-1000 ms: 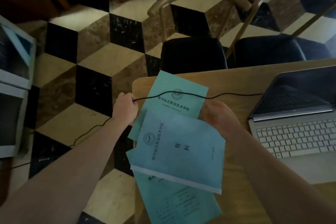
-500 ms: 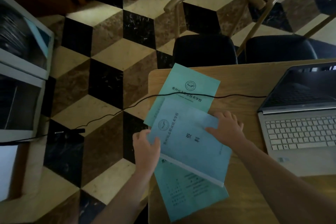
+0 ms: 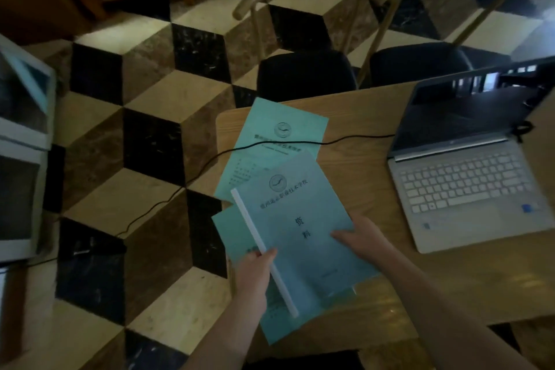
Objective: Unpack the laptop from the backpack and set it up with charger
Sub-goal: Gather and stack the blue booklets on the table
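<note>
Both grips, left hand (image 3: 253,272) & right hand (image 3: 365,239), hold top booklet (image 3: 303,237); laptop (image 3: 468,177) just right.

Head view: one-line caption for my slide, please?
Both hands, left and right, hold a teal booklet beside the open laptop, charger cable trailing to the floor.
</note>
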